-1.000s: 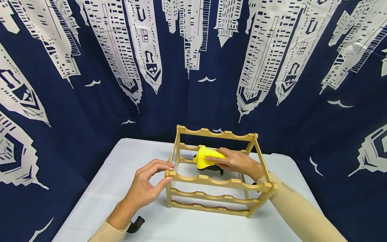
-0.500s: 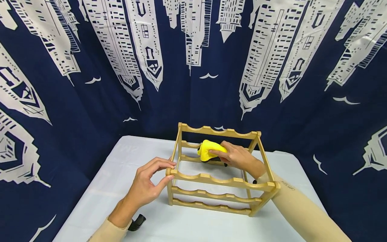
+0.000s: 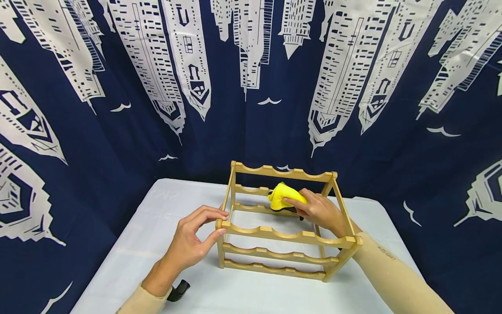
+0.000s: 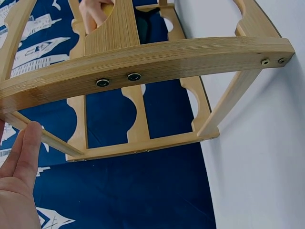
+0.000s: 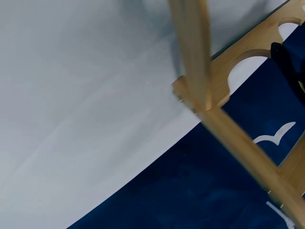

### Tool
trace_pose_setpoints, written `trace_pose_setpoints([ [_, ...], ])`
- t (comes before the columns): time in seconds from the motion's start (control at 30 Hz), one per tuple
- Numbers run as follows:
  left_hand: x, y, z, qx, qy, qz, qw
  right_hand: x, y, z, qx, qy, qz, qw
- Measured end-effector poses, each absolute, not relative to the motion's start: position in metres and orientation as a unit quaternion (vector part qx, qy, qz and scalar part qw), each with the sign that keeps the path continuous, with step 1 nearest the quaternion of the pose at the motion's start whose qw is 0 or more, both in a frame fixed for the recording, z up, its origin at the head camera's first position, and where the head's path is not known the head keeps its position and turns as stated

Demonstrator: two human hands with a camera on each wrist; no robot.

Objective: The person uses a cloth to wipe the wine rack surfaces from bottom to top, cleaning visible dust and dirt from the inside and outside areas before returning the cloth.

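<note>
A light wooden wine rack (image 3: 270,233) with scalloped rails stands on the table. My left hand (image 3: 192,240) grips its near left top corner, thumb in front and fingers over the side bar. In the left wrist view, fingers (image 4: 28,148) lie beside the rack's bar (image 4: 167,59). Inside the frame, my right hand (image 3: 321,211) holds a yellow cloth (image 3: 288,197) at the far middle rail. Something black shows under the cloth; its kind is unclear. The right wrist view catches a dark piece (image 5: 286,67) at the edge and the rack's corner (image 5: 202,105), but no hand.
A white cover lies over the table (image 3: 149,226). Behind it hangs a dark blue curtain (image 3: 243,131) printed with white buildings and birds. A small black object (image 3: 178,291) sits beside my left sleeve. The rack's side bar (image 3: 342,205) crosses over my right forearm.
My right hand has moved the yellow cloth to the right along the rack's far side. The left hand keeps its grip on the corner, and the rack stays in place.
</note>
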State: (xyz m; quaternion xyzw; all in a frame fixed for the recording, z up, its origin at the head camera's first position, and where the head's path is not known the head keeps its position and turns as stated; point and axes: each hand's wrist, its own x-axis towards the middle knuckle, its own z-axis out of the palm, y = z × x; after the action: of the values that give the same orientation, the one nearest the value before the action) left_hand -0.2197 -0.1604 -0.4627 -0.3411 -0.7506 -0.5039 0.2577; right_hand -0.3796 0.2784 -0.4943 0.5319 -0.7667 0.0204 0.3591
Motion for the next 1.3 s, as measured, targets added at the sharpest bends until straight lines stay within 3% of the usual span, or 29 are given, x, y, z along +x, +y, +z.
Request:
trace_pose_setpoints([
  [0.4,-0.220,-0.162,-0.463,-0.339,-0.752,-0.499,0.264,-0.372,0.304,-0.490,0.527,-0.767,0.059,0.362],
  [1.0,-0.220,-0.164,-0.464,-0.339,-0.752,-0.502,0.259,-0.387,0.234,-0.465,0.539,-0.762,0.044,0.357],
  [1.3,-0.219,-0.164,-0.464,-0.325,-0.759,-0.509,0.245,-0.396,0.220,-0.460,0.490,-0.769,0.024,0.410],
])
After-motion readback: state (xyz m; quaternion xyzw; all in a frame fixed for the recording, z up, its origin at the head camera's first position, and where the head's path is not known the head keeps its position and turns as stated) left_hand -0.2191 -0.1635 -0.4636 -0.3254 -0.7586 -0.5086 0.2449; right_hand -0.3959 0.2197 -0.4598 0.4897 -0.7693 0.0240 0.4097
